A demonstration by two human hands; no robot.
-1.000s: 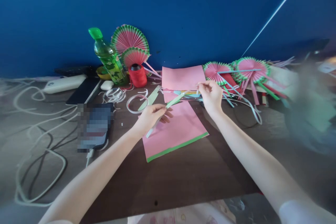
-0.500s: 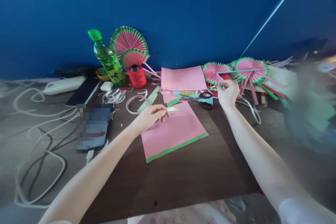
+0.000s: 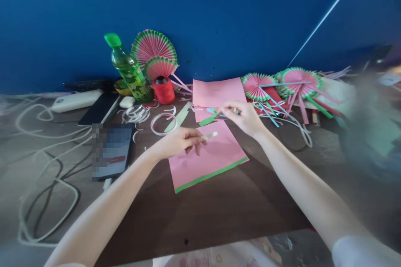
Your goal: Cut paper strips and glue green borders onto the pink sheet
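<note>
My left hand [image 3: 177,142] is closed in a pinch on a short pale green paper strip [image 3: 210,135], held just above a pink sheet with a green edge [image 3: 208,158] on the dark table [image 3: 219,212]. My right hand [image 3: 246,117] hovers over the clutter behind that sheet, where the scissors lay, fingers pinched on something small I cannot make out. A second pink sheet [image 3: 217,91] lies behind it.
Pink-and-green pleated paper fans [image 3: 288,83] and loose strips pile up at the right; two more fans [image 3: 155,52] lean on the blue wall. A green bottle [image 3: 127,69], red thread spool [image 3: 163,89], tape rings [image 3: 161,123], a phone [image 3: 111,152] and white cables [image 3: 46,154] fill the left.
My right hand went right to the fan pile, then came back left over the scissors area. The long green strip in my left hand is now a short piece.
</note>
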